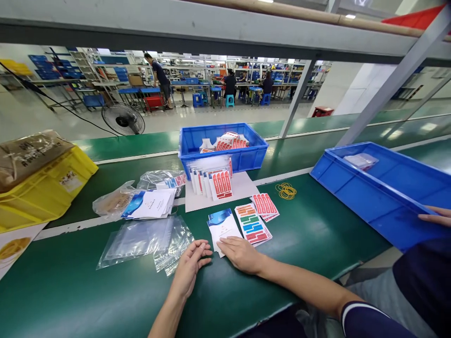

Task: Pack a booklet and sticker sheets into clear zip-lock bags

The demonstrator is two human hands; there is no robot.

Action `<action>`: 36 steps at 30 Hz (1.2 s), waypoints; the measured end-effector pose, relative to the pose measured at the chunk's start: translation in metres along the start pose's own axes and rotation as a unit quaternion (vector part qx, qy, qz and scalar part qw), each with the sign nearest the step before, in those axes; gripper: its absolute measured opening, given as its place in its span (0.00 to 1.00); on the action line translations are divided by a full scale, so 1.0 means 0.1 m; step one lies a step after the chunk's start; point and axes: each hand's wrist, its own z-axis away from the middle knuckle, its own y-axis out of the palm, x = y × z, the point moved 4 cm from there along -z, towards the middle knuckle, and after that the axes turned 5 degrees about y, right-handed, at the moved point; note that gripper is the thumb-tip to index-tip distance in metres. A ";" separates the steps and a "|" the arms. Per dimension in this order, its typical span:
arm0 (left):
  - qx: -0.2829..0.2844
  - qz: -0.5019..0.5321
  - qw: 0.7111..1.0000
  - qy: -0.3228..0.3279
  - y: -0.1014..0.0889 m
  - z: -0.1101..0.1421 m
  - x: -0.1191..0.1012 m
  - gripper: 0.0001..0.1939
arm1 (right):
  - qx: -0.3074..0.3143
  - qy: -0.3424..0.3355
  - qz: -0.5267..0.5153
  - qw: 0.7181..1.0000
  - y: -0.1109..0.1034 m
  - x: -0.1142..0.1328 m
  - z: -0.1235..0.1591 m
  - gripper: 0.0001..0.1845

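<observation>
My right hand [241,254] lies with its fingers flat on the lower part of a small stack of white-and-blue booklets [221,223]. Just left of that stack is my left hand [190,268], empty, its fingers loosely bent and apart. Right of the booklets sits a stack of sticker sheets [251,225] with orange, green, blue and red labels. Red sticker sheets [265,205] lie behind it, partly overlapping. Clear zip bags [172,241] are spread to the left of my left hand.
Filled bags [221,184] stand before a blue bin [223,160]. More booklets [151,204] lie left. Yellow rubber bands [285,191] are at right. A yellow crate [52,192] stands far left. Another person's hand [437,217] touches the right blue bin [366,197].
</observation>
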 end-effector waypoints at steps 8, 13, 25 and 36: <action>-0.014 0.032 0.999 -0.011 -0.05 -0.06 0.12 0.13 | 0.053 0.028 0.024 0.998 -0.05 0.01 -0.09 0.33; -0.010 0.071 0.997 -0.027 -0.03 -0.06 0.15 0.13 | -0.055 0.031 -0.010 0.998 -0.18 0.06 -0.08 0.16; -0.114 0.119 0.986 -0.022 -0.12 -0.06 0.13 0.11 | 0.039 0.100 -0.013 0.994 -0.69 -0.29 0.11 0.46; -0.126 0.139 0.980 -0.064 -0.11 -0.04 0.19 0.14 | 0.084 0.189 -0.047 0.977 -0.76 -0.76 0.43 0.20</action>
